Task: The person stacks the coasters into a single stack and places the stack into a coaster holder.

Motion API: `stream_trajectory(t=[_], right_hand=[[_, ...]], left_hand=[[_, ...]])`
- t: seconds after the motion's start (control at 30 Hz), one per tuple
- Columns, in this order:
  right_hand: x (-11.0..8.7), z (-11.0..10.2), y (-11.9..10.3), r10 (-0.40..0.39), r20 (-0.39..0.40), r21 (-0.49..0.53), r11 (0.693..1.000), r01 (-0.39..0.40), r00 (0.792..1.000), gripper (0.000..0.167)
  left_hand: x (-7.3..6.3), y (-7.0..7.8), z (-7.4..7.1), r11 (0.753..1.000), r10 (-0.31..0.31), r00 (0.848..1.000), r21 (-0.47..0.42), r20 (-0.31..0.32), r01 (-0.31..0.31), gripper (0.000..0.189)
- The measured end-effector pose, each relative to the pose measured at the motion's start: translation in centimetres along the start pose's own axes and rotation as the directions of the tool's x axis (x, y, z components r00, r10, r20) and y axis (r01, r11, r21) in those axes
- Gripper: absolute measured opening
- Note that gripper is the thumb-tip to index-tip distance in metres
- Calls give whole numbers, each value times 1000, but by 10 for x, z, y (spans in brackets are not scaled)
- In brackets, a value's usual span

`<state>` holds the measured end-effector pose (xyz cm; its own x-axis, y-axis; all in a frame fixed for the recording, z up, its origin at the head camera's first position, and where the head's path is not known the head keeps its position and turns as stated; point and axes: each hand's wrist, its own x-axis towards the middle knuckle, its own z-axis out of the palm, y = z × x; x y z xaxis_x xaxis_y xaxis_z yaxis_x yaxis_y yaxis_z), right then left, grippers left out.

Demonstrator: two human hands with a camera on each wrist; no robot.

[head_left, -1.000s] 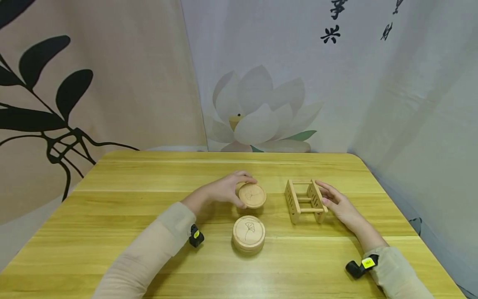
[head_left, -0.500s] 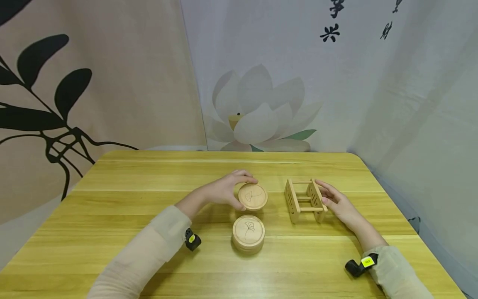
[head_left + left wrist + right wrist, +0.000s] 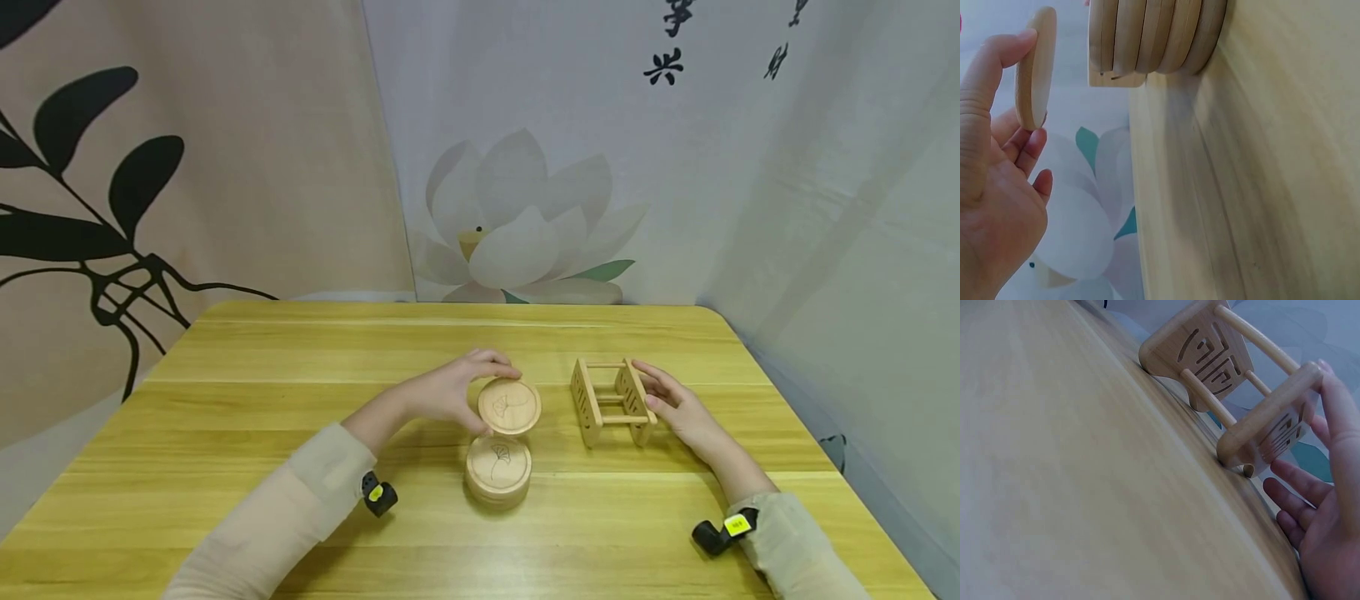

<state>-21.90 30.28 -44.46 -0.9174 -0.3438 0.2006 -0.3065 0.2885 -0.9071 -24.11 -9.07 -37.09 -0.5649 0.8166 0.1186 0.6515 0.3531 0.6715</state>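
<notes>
My left hand (image 3: 450,392) pinches a round wooden coaster (image 3: 510,406) with a ginkgo leaf drawn on it. In the left wrist view, this coaster (image 3: 1038,69) is raised off the table, thumb and fingers on its rim. Just in front of it in the head view stands a stack of matching coasters (image 3: 498,471), with another leaf drawing on top. To the right, a wooden coaster holder (image 3: 613,404) with cut-out side panels and dowel rails stands on the table. My right hand (image 3: 678,412) grips its right side panel (image 3: 1279,431) by the edges.
The wooden table (image 3: 300,358) has rounded far corners, with a printed curtain (image 3: 525,208) behind it. A black wrist camera (image 3: 378,494) sits at the left cuff and another wrist camera (image 3: 723,533) at the right cuff.
My left hand has brought its coaster slightly toward me, closer to the stack, and tilted its face more to the camera. The right hand and the coaster holder stay in place.
</notes>
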Motion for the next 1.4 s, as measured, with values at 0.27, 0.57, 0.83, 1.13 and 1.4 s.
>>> stream_trajectory(t=[0.27, 0.57, 0.83, 1.13, 1.4], right_hand=[[0, -1, 2, 2, 9, -3, 1000, -2, 1000, 51], [1, -2, 6, -2, 3, -1, 1000, 2, 1000, 51], [0, -2, 6, -5, 10, -8, 1000, 5, 1000, 51], [0, -2, 6, -10, 12, -2, 1000, 10, 1000, 51], [0, -2, 7, -17, 14, 2, 1000, 17, 1000, 51]], left_hand=[[-7, 4, 3, 1000, -4, 1000, 4, -2, 4, 80], [-17, 11, 6, 1000, 1, 1000, -21, 2, -1, 80], [-23, 18, 12, 999, 22, 1000, -29, 4, -22, 82], [-30, 21, 17, 998, 36, 999, -49, -3, -36, 82], [-34, 20, 23, 997, 26, 1000, -79, 11, -25, 82]])
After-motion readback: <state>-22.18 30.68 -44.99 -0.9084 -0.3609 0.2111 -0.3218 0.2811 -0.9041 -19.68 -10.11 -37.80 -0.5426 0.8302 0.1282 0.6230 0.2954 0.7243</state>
